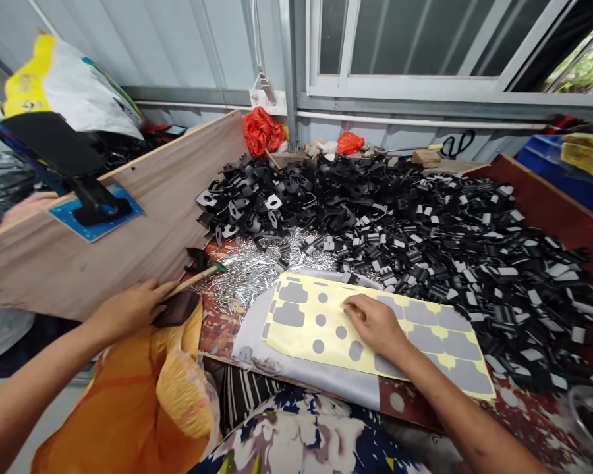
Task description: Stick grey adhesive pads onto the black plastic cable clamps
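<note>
My left hand (136,304) is at the table's left front edge, its fingers closed around a thin wooden stick (194,279) with a green tip. A dark flat piece (178,311) shows just under those fingers; whether the hand holds it too, I cannot tell. My right hand (375,324) is over the middle of a yellow backing sheet (296,349) bearing grey stickers, some round and some with cut-out shapes. Thumb and fingertips are pinched together there, and anything between them is hidden. Beneath the sheet is a grey cloth (254,332).
Black plastic parts (425,243), many with grey patches, are heaped across the table's back and right. Small silver metal pins (250,266) lie beyond the sheet. A wooden board (178,178) walls the left side. An orange bag (123,395) hangs at the front left.
</note>
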`<action>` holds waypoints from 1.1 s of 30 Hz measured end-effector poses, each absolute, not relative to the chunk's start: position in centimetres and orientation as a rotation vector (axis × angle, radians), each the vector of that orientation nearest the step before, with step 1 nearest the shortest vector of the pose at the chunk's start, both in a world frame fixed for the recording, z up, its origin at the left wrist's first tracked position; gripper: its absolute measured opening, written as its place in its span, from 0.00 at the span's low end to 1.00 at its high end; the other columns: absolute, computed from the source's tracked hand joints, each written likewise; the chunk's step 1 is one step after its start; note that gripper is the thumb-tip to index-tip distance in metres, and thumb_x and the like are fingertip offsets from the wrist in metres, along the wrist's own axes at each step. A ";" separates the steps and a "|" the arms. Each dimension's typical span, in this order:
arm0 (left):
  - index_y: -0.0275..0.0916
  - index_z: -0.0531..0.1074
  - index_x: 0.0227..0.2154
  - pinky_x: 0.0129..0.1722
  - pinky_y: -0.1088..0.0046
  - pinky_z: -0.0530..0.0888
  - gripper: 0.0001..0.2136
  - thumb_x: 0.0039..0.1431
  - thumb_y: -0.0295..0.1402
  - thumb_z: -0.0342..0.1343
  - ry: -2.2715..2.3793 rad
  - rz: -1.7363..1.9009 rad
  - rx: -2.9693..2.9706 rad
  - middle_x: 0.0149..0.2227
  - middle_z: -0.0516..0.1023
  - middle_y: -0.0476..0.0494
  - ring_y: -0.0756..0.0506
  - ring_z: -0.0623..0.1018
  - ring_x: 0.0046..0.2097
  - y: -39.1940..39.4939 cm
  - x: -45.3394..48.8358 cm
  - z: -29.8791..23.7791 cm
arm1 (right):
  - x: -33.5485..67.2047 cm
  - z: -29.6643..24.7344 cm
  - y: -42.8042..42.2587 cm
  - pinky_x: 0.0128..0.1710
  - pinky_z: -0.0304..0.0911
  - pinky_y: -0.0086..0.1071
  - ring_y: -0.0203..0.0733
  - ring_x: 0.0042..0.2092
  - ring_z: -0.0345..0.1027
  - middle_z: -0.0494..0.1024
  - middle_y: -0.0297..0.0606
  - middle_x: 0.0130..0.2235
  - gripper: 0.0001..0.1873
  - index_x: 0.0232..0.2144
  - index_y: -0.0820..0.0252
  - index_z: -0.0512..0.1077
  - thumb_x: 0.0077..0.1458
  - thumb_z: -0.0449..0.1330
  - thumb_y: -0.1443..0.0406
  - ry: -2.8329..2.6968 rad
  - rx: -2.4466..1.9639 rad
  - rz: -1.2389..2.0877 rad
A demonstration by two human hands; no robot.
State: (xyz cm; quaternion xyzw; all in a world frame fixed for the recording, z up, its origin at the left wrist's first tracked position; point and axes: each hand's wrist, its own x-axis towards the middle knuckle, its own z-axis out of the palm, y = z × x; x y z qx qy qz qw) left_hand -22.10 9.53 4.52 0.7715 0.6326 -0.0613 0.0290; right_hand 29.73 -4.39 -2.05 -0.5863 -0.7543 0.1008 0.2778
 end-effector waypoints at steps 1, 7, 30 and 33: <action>0.50 0.78 0.56 0.46 0.64 0.74 0.23 0.62 0.38 0.47 1.918 -0.265 2.434 0.41 0.83 0.40 0.36 0.81 0.44 8.9 -22.0 4.5 | 29.5 -1.2 -3.2 0.41 0.70 0.36 0.44 0.40 0.76 0.81 0.37 0.39 0.08 0.42 0.56 0.76 0.69 0.56 0.67 -2.040 -1.572 0.263; 0.39 0.71 0.65 0.49 0.48 0.75 0.29 0.71 0.44 0.38 2.022 -0.019 2.606 0.50 0.77 0.27 0.27 0.76 0.50 7.0 -17.2 5.1 | 24.0 3.7 9.4 0.50 0.64 0.41 0.51 0.53 0.65 0.78 0.47 0.51 0.12 0.48 0.59 0.77 0.70 0.53 0.69 -2.283 -1.576 -0.042; 0.52 0.58 0.72 0.68 0.50 0.66 0.38 0.61 0.34 0.65 0.702 1.186 1.522 0.72 0.63 0.36 0.32 0.64 0.72 5.0 3.2 -0.7 | 21.6 3.8 1.3 0.34 0.70 0.28 0.36 0.32 0.75 0.80 0.30 0.33 0.20 0.38 0.54 0.71 0.48 0.76 0.59 -0.946 -1.033 1.539; 0.45 0.74 0.60 0.62 0.54 0.74 0.22 0.63 0.37 0.64 0.601 1.107 1.356 0.61 0.77 0.38 0.35 0.75 0.63 6.5 3.4 1.1 | 20.7 2.9 -0.6 0.36 0.70 0.30 0.39 0.37 0.76 0.81 0.32 0.35 0.17 0.38 0.54 0.73 0.50 0.75 0.58 -1.009 -1.075 1.420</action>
